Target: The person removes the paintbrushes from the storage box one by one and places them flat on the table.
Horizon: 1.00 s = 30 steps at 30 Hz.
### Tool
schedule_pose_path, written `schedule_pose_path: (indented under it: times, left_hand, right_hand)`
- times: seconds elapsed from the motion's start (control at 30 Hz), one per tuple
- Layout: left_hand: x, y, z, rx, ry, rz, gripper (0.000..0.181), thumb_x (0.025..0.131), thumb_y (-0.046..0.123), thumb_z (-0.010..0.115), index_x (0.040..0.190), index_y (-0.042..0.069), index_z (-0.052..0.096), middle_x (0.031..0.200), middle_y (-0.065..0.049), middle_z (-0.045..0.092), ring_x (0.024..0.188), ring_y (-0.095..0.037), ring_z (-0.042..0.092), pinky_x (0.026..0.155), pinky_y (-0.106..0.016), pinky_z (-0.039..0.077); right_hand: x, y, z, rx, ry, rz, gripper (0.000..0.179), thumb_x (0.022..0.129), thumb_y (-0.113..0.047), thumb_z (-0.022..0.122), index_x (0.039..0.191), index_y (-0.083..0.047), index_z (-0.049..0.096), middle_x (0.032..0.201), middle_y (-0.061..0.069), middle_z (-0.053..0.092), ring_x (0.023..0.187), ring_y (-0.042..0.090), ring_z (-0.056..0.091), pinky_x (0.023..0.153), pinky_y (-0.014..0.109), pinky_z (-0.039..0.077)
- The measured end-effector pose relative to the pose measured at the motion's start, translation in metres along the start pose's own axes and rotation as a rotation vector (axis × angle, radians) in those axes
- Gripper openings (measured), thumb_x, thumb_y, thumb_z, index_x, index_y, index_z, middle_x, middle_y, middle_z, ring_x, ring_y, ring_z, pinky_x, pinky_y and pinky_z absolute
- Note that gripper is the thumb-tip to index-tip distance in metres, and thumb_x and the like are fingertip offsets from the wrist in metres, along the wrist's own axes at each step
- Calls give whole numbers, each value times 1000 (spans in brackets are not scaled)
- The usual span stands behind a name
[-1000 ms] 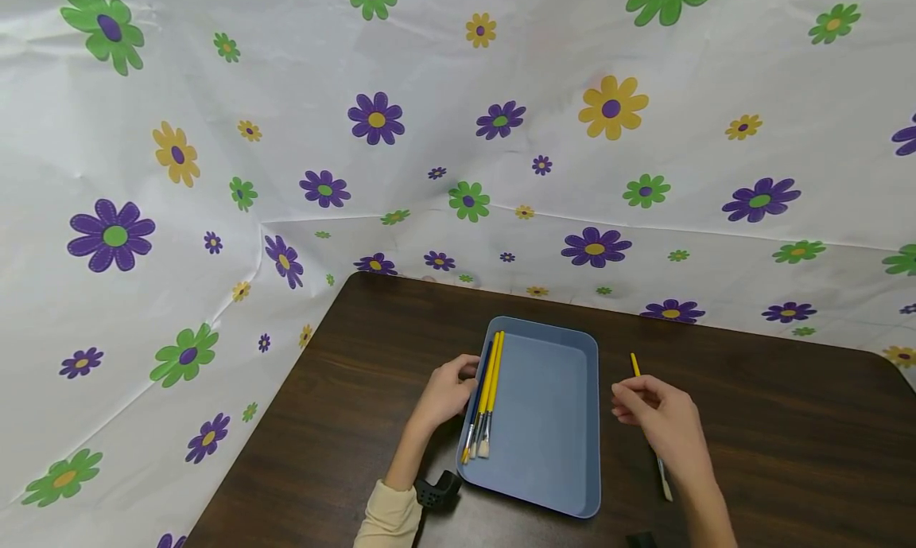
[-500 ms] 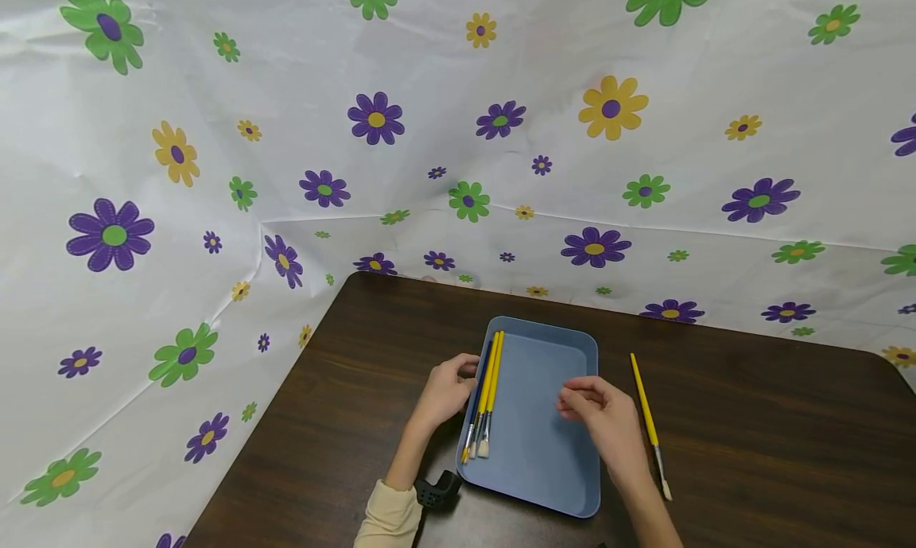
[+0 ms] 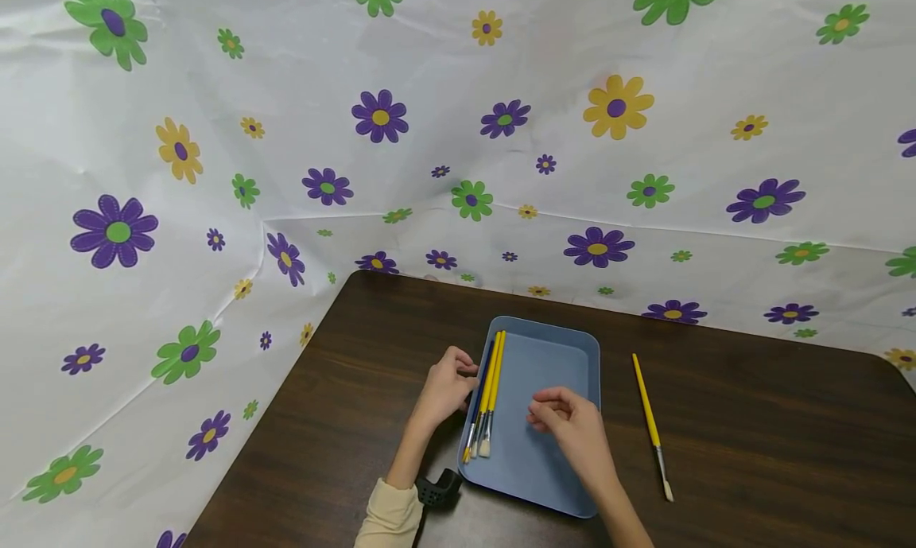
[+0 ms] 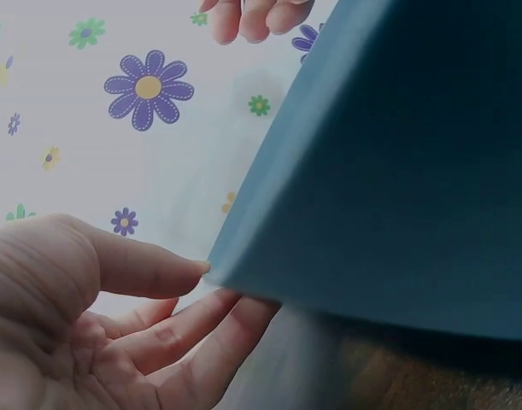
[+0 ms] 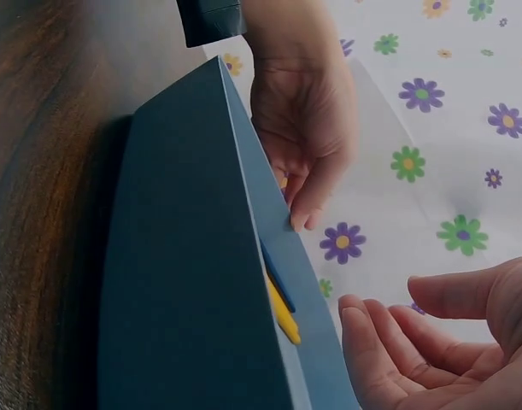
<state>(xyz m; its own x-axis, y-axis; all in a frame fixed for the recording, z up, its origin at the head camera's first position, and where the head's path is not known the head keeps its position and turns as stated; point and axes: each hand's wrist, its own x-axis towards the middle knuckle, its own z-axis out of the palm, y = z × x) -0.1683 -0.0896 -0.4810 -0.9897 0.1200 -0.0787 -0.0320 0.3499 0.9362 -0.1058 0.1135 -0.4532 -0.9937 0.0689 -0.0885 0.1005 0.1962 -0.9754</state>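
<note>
Sheet: floral, stands beyond the fingers of left hand and right hand; probably hung to screen the background.
Table: brown, under both hands; flat base for the tray.
Tray: blue-grey, between left fingers and table's right part, right fingers over its floor; long side points away from person, seemingly so both hands reach it.
Left hand: thumb and fingers pinch tray's left rim, small gap; likely steadies it.
Right hand: loosely curved, thumb parted from fingertips, holds nothing; hovers right of the yellow brushes, not touching them. Height above floor unclear.
Mount: black, below left fingers, at wrist; presumably carries camera.
Loose brush: yellow, on table, right of right fingers, bristles toward person; looks within easy reach.
Yellow brushes: two, in tray between both hands' fingers, bristles toward person; lined up, apparently for neatness.
Blue brush: in tray just beside left fingers, along left wall, which probably keeps it straight.
</note>
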Motion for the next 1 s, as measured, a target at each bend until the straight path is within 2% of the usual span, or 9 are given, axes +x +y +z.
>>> schedule_pose_path:
  times: [0.13, 0.3, 0.47, 0.7, 1.0]
  left_hand:
    - [0, 0, -1, 5, -6, 13, 17, 93, -1, 67, 108, 0, 59, 114, -21, 70, 82, -25, 72, 53, -33, 60]
    - [0, 1, -3, 3, -24, 22, 19, 93, 0, 68, 112, -2, 63, 113, -21, 71, 72, -24, 71, 54, -34, 60]
    - [-1, 0, -4, -4, -33, 20, 26, 94, 1, 67, 119, -4, 63, 117, -22, 71, 73, -24, 71, 55, -34, 61]
    - [0, 0, -3, 8, -34, 17, 28, 94, 1, 67, 122, -4, 65, 117, -22, 71, 77, -24, 71, 56, -35, 61]
    - [0, 0, -1, 25, -28, 20, 27, 95, 0, 66, 121, -2, 68, 112, -18, 72, 78, -22, 69, 56, -34, 61]
  right_hand:
    - [0, 1, 2, -6, 1, 9, 15, 94, 4, 69, 106, 13, 68, 89, 20, 73, 79, 25, 73, 70, 28, 61]
    - [0, 2, 5, -16, -8, 13, 14, 95, 3, 69, 105, 13, 68, 86, 17, 73, 79, 27, 73, 69, 29, 62]
    - [0, 4, 6, -11, -10, 8, 15, 96, 1, 69, 105, 13, 68, 86, 15, 73, 79, 27, 72, 68, 30, 62]
    - [-1, 6, 12, -15, -1, 16, 13, 94, 5, 69, 104, 14, 68, 87, 17, 73, 78, 27, 72, 67, 29, 61]
    - [-3, 15, 28, -12, -16, -16, 26, 92, 5, 68, 115, 17, 65, 108, 27, 71, 89, 28, 72, 69, 23, 58]
